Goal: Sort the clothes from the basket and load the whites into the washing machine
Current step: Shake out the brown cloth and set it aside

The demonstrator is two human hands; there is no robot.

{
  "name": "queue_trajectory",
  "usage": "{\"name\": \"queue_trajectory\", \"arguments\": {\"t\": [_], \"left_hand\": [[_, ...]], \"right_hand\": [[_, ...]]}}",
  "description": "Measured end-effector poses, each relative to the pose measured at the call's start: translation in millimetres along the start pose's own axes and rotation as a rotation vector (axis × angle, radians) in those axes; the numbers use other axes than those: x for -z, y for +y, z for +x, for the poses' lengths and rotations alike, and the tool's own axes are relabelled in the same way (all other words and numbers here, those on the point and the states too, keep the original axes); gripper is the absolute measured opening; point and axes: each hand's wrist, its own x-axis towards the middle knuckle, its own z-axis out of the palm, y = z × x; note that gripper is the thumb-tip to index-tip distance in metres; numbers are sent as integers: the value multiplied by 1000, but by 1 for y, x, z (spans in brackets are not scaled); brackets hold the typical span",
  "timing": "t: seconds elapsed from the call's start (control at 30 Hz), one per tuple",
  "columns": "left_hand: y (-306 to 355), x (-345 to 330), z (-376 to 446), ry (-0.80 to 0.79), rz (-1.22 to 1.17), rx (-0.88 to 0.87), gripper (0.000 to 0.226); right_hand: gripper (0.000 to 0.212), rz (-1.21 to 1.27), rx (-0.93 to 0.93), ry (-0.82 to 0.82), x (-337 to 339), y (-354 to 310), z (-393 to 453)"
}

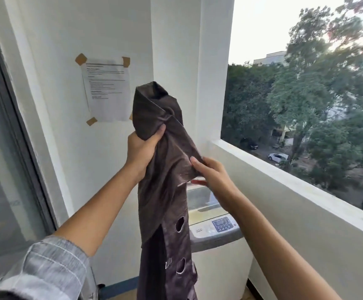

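A long dark brown garment (165,191) with several holes hangs in front of me, held up at chest height. My left hand (142,150) grips its bunched upper part. My right hand (210,176) pinches the cloth's right edge a little lower. Behind and below the garment stands a white top-loading washing machine (217,252) with a grey control panel (222,224); its lid looks raised. The basket is out of view.
A taped paper notice (106,89) hangs on the white wall ahead. A balcony parapet (295,191) runs along the right, with trees and parked cars beyond. A dark-framed glass door (7,148) fills the left side.
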Motion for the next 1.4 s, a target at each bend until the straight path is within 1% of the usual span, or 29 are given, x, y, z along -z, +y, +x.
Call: {"name": "queue_trajectory", "arguments": {"t": [0.07, 0.13, 0.17, 0.2, 0.27, 0.3, 0.33, 0.37, 0.43, 0.5, 0.57, 0.6, 0.7, 0.77, 0.8, 0.87, 0.93, 0.97, 1.0, 1.03, 1.07, 1.13, 1.17, 1.2, 1.23, 1.27, 1.3, 1.33, 1.4], "left_hand": [[2, -2, 1, 44, 7, -12, 38], [4, -4, 1, 80, 10, -31, 31], [5, -5, 1, 97, 7, -35, 28], [6, -7, 1, 112, 5, -39, 27], [7, -7, 0, 133, 10, -47, 26], [7, -6, 0, 136, 12, -48, 26], [9, -4, -1, 133, 15, -46, 27], [10, -1, -1, 120, 23, -39, 29], [10, 4, 0, 63, 29, -5, 34], [12, 8, -1, -16, 1, 59, 42], [13, 8, -4, -98, 11, 92, 46], [14, 7, -6, -145, 17, 92, 49], [18, 3, -13, -294, 64, 82, 66], [22, 3, -17, -406, 120, 88, 73], [24, 3, -19, -464, 158, 86, 70], [24, 1, -22, -565, 251, 66, 55], [25, -1, -29, -623, 312, 62, 42], [26, -4, -33, -642, 320, 63, 40], [27, -4, -36, -658, 314, 57, 42], [28, -9, -38, -671, 314, 35, 52], [30, -12, -41, -686, 335, 5, 72], [33, -18, -41, -644, 369, 17, 135], [34, -20, -40, -622, 385, 45, 153], [34, -21, -39, -615, 400, 38, 149], [35, -22, -38, -598, 412, 11, 136], [35, -22, -38, -552, 409, -16, 128], [34, -21, -37, -475, 386, -21, 126], [33, -19, -35, -390, 358, -6, 125], [31, -18, -31, -273, 273, 36, 117]], "right_hand": [[48, -49, -139, -105, -3, 33, -14], [69, -77, -232, -262, -6, 58, -27], [70, -156, -234, -315, -9, 67, -31], [62, -287, -200, -322, -11, 76, -33], [25, -621, -113, -171, -12, 84, -29], [21, -743, -87, -78, -9, 83, -25], [30, -801, -67, 7, -5, 79, -19], [34, -799, -44, 78, 2, 72, -14], [23, -683, 24, 242, 16, 51, -2], [13, -457, 47, 358, 26, 24, 9], [22, -189, 35, 396, 30, -6, 17], [26, -91, 37, 396, 31, -19, 22], [14, 79, 76, 373, 28, -57, 31], [12, 215, 100, 361, 23, -79, 34], [16, 305, 101, 348, 21, -90, 36], [26, 512, 83, 287, 16, -111, 40], [23, 692, 67, 221, 8, -128, 41], [20, 750, 55, 207, 4, -134, 41], [18, 799, 44, 198, -1, -138, 41], [18, 842, 33, 192, -5, -143, 41], [17, 887, 23, 185, -8, -147, 40], [15, 961, -4, 165, -11, -154, 40], [12, 991, -16, 149, -12, -155, 40], [9, 1018, -26, 125, -12, -156, 40], [10, 1041, -44, 98, -14, -155, 39], [14, 1060, -60, 64, -15, -153, 37], [18, 1069, -71, 21, -16, -150, 35], [22, 1049, -75, -26, -17, -148, 33], [31, 881, -40, -95, -15, -142, 28]]}}
